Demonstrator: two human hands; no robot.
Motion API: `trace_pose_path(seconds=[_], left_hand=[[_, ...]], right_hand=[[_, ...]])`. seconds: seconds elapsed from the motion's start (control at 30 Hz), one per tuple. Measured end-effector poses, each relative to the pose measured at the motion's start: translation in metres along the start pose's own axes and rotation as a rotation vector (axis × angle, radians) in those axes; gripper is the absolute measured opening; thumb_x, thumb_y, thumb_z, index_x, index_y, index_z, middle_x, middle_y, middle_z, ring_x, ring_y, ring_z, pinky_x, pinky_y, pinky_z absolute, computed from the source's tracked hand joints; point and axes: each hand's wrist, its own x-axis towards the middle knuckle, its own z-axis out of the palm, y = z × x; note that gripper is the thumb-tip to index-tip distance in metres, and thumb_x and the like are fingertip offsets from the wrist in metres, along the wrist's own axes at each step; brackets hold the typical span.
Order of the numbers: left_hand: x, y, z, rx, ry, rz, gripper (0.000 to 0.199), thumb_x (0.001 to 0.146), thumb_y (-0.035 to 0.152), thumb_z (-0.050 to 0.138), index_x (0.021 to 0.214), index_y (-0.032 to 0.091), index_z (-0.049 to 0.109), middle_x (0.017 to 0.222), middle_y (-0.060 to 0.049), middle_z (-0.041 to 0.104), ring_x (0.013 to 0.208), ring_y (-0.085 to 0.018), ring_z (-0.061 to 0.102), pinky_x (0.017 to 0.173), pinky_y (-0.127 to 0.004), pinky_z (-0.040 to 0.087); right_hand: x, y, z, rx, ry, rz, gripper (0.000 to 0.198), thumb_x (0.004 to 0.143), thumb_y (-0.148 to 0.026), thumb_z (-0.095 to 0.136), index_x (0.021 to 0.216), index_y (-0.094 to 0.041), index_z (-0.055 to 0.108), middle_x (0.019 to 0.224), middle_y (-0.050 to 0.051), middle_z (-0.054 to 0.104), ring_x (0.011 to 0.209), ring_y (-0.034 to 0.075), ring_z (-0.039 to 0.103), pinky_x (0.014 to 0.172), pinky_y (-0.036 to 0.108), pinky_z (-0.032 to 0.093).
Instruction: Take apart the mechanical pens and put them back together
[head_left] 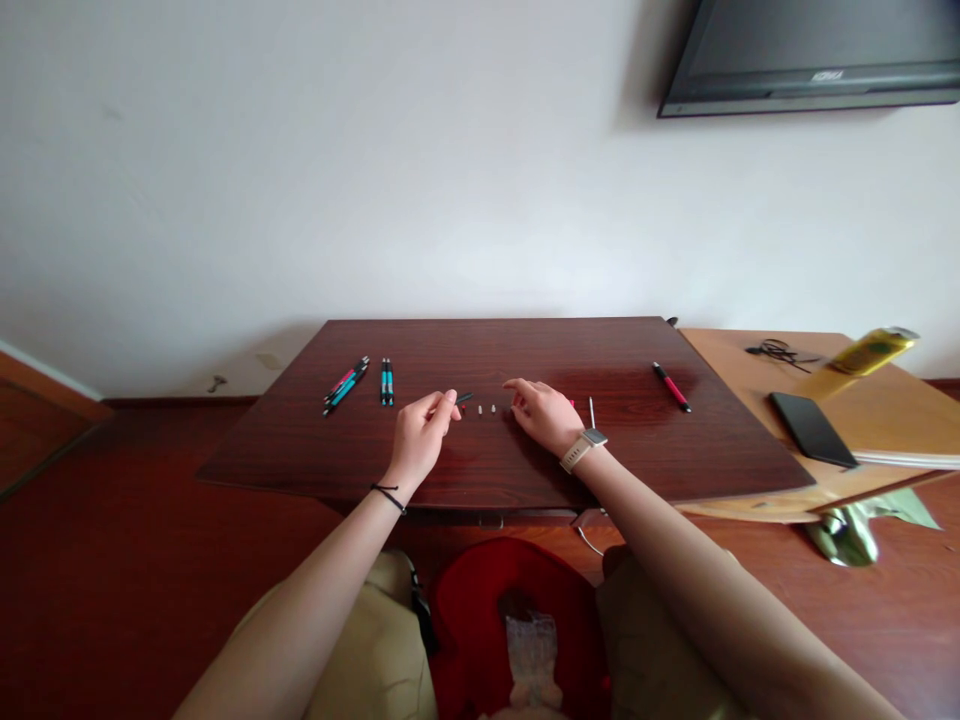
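Observation:
My left hand [422,432] is closed in a pinch above the dark wooden table [480,470]. From its fingertips a thin dark teal pen part [465,397] sticks out to the right. My right hand [546,413], with a watch on the wrist, rests low over the tabletop, fingers loosely apart and nothing visible in them. Between the hands lie two small white pieces [481,410] and a small red piece [463,410]. Just beyond the right hand are a pink piece [572,403], mostly covered, and a thin white stick [591,411].
Several pink and blue pens [347,386] lie in a pile at the left, beside two blue pens [387,382]. One red and black pen [672,387] is at the right. A side table [795,375] holds a phone [810,428], a black cable [780,351] and a yellow can [874,350].

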Motion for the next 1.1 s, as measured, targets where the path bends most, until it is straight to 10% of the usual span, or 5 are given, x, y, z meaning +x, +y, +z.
trace_pose_path(seconds=[1.1], left_hand=[[0.0, 0.004, 0.007, 0.051, -0.031, 0.056, 0.048, 0.104, 0.053, 0.054, 0.071, 0.02, 0.066, 0.058, 0.002, 0.053, 0.056, -0.014, 0.05, 0.058, -0.029, 0.036]], right_hand=[[-0.006, 0.013, -0.005, -0.021, -0.062, 0.051, 0.046, 0.096, -0.02, 0.072, 0.14, -0.021, 0.058, 0.108, 0.007, 0.075, 0.103, 0.027, 0.065, 0.094, 0.038, 0.049]])
